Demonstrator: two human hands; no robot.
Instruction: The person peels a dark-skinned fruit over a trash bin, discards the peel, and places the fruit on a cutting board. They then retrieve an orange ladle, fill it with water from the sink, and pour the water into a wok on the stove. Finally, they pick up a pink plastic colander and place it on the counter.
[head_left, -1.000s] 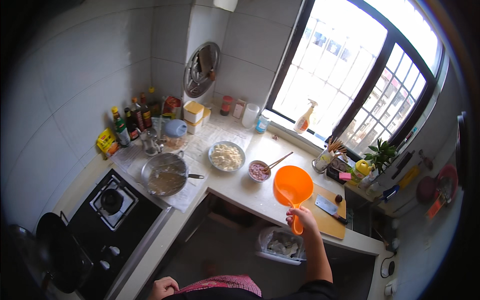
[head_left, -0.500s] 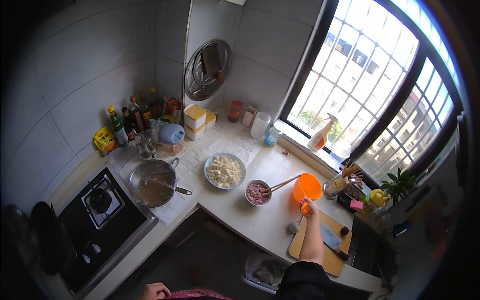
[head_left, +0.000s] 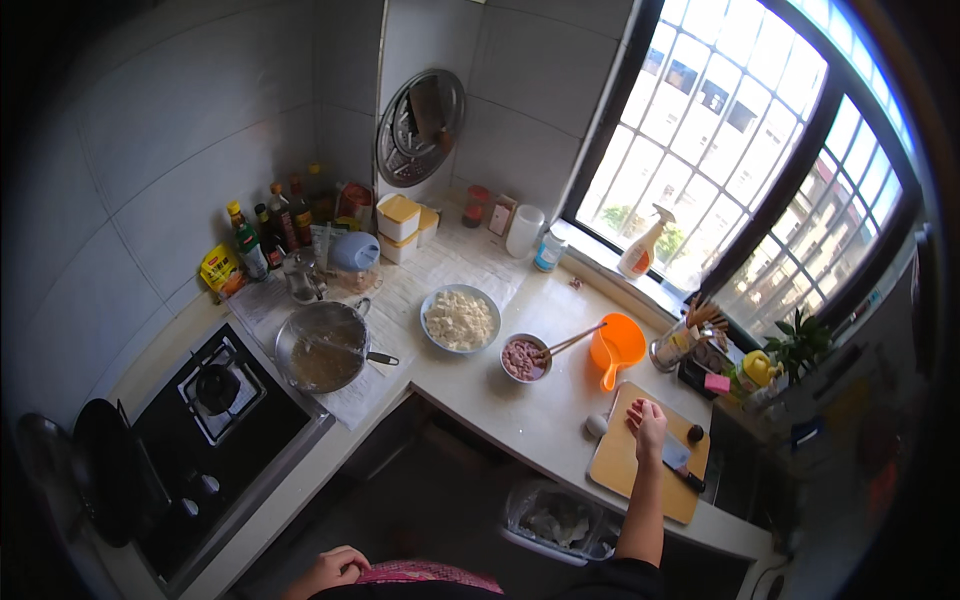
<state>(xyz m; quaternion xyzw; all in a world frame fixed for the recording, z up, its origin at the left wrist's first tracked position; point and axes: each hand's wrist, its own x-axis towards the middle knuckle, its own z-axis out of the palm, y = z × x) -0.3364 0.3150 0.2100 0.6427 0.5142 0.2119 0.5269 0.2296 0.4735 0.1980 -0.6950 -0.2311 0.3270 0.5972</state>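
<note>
My right hand (head_left: 648, 428) hovers over the wooden cutting board (head_left: 614, 465) with its fingers apart and nothing visible in them. Beneath and beside it lies a knife (head_left: 678, 458) with a dark handle, near a small dark round thing (head_left: 696, 434). The orange dipper (head_left: 617, 342) stands on the counter beyond my hand, its handle toward me. A whitish round thing (head_left: 597, 425) sits at the board's left edge. Farther left is a small bowl of pinkish chopped meat (head_left: 521, 358) with chopsticks (head_left: 572, 341) resting in it. Down by my waist, my left hand (head_left: 342, 568) is loosely curled beside pink patterned cloth.
A plate of white chunks (head_left: 460, 318) and a strainer-like metal pan of cloudy liquid (head_left: 321, 348) stand left of the meat. The gas stove (head_left: 225, 430) is at far left. Bottles (head_left: 247, 245) line the wall. A lined bin (head_left: 555, 522) sits below the counter edge.
My right hand has let go of the orange dipper's handle and moved toward me and right, over the board. My left hand shows a little more, still curled.
</note>
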